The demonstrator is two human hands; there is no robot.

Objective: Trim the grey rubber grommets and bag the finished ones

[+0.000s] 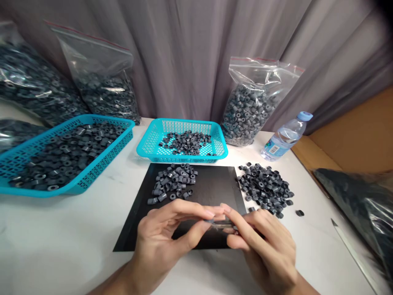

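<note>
Both hands meet over the front of a black mat. My left hand pinches a small grey part between thumb and fingertips. My right hand is closed around a thin metal-looking tool, whose tip reaches the part; its far end is hidden by the fingers. Behind my left hand, a pile of grey cylindrical parts lies on the mat. Beyond my right hand, another pile of dark ring-like parts spreads over the white table.
A blue basket with small parts stands behind the mat, and a fuller blue basket at left. Bags of parts lean on the curtain. A water bottle, cardboard box and pale strip are at right.
</note>
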